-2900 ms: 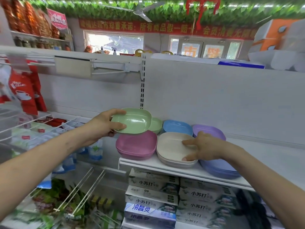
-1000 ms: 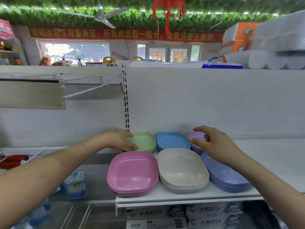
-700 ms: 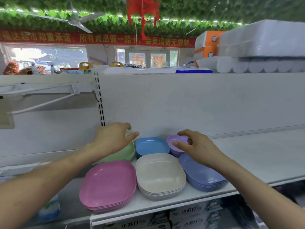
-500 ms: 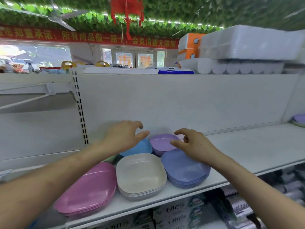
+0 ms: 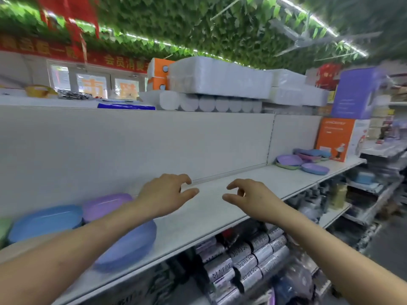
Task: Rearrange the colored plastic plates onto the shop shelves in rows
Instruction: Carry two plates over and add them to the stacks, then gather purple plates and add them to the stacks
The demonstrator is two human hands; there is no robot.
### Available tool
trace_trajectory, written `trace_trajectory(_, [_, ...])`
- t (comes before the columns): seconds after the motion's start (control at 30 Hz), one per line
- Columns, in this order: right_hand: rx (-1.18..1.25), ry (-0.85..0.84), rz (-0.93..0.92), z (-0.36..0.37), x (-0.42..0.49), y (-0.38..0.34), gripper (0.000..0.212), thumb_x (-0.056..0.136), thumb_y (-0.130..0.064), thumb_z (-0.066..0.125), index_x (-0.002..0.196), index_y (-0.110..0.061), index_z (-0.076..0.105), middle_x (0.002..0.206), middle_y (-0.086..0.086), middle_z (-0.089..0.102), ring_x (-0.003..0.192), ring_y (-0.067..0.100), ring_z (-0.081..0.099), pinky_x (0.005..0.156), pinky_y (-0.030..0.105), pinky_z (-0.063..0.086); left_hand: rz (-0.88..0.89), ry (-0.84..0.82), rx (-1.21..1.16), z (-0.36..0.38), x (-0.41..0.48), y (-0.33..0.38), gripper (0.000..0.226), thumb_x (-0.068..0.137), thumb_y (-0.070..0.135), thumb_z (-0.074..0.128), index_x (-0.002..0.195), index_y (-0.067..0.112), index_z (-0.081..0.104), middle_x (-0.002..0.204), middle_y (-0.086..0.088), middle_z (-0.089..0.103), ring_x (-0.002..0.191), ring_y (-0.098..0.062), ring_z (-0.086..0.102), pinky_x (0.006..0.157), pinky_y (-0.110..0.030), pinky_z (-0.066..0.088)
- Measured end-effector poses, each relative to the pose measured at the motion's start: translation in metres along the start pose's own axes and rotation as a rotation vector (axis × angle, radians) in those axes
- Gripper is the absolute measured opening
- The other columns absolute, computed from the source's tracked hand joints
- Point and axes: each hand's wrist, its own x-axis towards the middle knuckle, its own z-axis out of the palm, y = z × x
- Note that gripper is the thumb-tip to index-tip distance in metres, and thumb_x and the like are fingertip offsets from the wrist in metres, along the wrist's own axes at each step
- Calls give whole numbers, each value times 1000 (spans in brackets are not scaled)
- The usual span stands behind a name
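Both hands hover empty over the bare white shelf (image 5: 220,208). My left hand (image 5: 165,195) and my right hand (image 5: 251,199) have loosely curled fingers and hold nothing. At the left stand sorted plates: a blue plate (image 5: 46,221), a purple plate (image 5: 103,204) behind my left forearm, and a stack of periwinkle plates (image 5: 132,243) under it. Far right on the same shelf lies a mixed pile of plates (image 5: 288,160), a lone purple plate (image 5: 315,168) and more colored plates (image 5: 315,154) behind.
An orange box (image 5: 334,137) stands at the shelf's right end. Packs of white paper rolls (image 5: 220,84) top the back panel. Wrapped goods (image 5: 246,256) fill the lower shelf. An aisle with more shelving (image 5: 378,190) runs at the right.
The view has swung right. Both hands left the plate stacks and now hover over the bare middle of the shelf; the unsorted plates at the far right have come into view.
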Motion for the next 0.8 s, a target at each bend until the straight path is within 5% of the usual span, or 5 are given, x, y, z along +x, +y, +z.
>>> trace_trajectory(0.43, [-125,65,129,-114,-79,167,43,93,-56,65,120,-22,69,95,-7,65,86,12,60,70,30,47,222,-89,-90,100,71,214,53,89,81,40,128,48,56,103,16,64,101,-16,63,86,-37,52])
trace_trajectory(0.57, [-128,55,190,-137,-95,209,41,96,-51,64,122,-18,67,102,-1,66,92,17,62,81,38,53,286,-119,-90,125,94,261,55,89,81,38,129,48,55,100,18,62,99,-14,60,86,-38,53])
trace_trajectory(0.8, [-129,72,248,-160,-88,287,48,98,-58,60,132,-24,63,97,-10,61,83,6,59,65,27,44,346,-136,-130,164,144,321,51,91,78,44,127,45,58,102,15,65,98,-17,62,86,-38,54])
